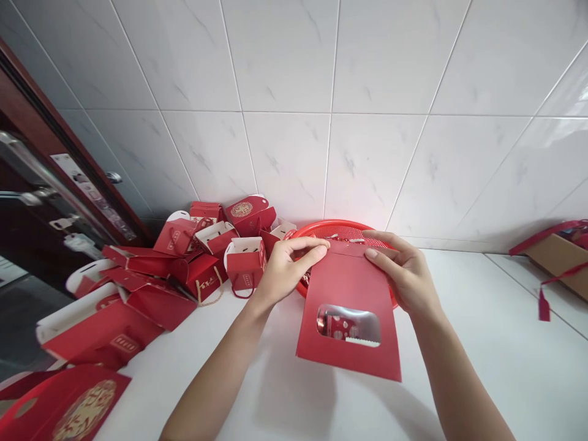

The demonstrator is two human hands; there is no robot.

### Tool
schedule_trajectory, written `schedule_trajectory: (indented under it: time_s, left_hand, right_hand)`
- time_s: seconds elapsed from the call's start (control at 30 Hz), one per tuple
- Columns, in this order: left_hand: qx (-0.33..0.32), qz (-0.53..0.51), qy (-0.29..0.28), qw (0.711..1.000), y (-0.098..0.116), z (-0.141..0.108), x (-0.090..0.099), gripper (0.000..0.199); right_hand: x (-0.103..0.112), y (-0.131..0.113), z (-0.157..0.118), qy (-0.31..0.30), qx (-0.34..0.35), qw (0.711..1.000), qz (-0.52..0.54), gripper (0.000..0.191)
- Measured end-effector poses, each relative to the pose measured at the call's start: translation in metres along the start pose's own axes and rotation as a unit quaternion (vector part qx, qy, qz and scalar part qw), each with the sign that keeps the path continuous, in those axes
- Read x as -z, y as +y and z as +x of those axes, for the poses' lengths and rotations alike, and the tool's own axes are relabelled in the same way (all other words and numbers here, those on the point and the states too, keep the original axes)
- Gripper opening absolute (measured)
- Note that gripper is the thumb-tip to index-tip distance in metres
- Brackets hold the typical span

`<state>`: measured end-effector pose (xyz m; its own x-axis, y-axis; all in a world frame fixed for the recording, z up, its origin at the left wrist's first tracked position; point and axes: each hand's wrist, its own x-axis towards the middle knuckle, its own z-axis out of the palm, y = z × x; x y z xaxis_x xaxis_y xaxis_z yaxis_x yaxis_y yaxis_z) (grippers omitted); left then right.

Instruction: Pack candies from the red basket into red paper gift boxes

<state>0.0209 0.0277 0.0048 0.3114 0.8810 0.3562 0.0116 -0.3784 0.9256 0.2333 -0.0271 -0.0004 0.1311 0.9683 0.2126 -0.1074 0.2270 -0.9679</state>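
Observation:
Between my two hands is a red paper packet [351, 278] with a clear window, through which a red patterned wrapper and a white edge show. My left hand [294, 263] pinches its upper left corner between thumb and fingers. The upper right corner is gripped by my right hand [404, 269], its forefinger stretched out behind. The packet tilts toward me above the white surface. Behind it stands a red plastic basket [342, 225], partly covered by the packet and my hands; small wrapped pieces show inside it.
Several red gift boxes [151, 269], some with open flaps and handles, are heaped at the left on the white tabletop [239, 367]. A brown cardboard box [558, 260] with a red ribbon lies at the right. A tiled wall [289, 159] rises behind; a dark door [27, 153] stands at the left.

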Motion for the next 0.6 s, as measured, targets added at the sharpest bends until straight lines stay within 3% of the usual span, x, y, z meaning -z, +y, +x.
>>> schedule_trajectory:
  time_s: [0.1, 0.2, 0.47, 0.6]
  left_hand:
    - [0.086, -0.029, 0.031, 0.995, 0.000, 0.000, -0.005, 0.022]
    - [0.145, -0.052, 0.054, 0.987, 0.001, 0.001, -0.008, 0.023]
    - [0.213, -0.054, 0.028, 0.975, -0.009, 0.011, -0.014, 0.019]
    - [0.206, -0.103, 0.021, 0.973, -0.017, 0.015, -0.013, 0.031]
  right_hand:
    - [-0.002, 0.002, 0.004, -0.002, -0.096, 0.995, 0.022, 0.048]
    - [-0.001, 0.009, 0.010, -0.035, -0.149, 0.988, 0.021, 0.033]
    - [0.004, 0.026, 0.021, -0.039, -0.244, 0.966, 0.072, 0.028]
    - [0.009, 0.024, 0.024, -0.009, -0.236, 0.966, 0.099, 0.018]
